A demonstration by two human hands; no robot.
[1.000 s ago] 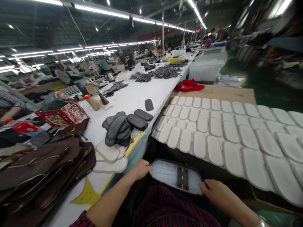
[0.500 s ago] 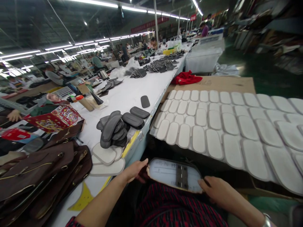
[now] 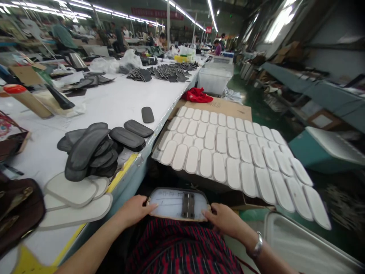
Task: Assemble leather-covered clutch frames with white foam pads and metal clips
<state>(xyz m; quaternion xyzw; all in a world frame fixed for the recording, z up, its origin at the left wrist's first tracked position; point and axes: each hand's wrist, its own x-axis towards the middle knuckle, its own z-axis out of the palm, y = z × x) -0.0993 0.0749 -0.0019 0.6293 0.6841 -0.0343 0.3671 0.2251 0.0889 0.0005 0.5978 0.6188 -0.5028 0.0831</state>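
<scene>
Level in front of my lap I hold an oval, whitish plastic board (image 3: 165, 207) with a dark rim, handwriting and a dark metal hinge (image 3: 188, 205) across it. My left hand (image 3: 138, 209) is closed on its left end, thumb on top. At the right end my right hand (image 3: 224, 217) grips it, thumb over the edge; the fingers underneath are hidden. Left of the board, on the table, a pile of dark grey oval pads (image 3: 91, 150) lies partly over pale oval pieces (image 3: 76, 190).
Rows of white oval pieces (image 3: 205, 161) cover a low board to the right. Red cloth (image 3: 198, 95) lies at its far end. The white table's edge (image 3: 137, 161) runs along my left. A brown bag (image 3: 19, 209) sits there, and a grey-rimmed bin (image 3: 302, 243) stands right.
The view has swung right, so table items sit further left and more of the aisle shows. Both hands keep hold of the board, which now looks more level; the left thumb lies over its top.
</scene>
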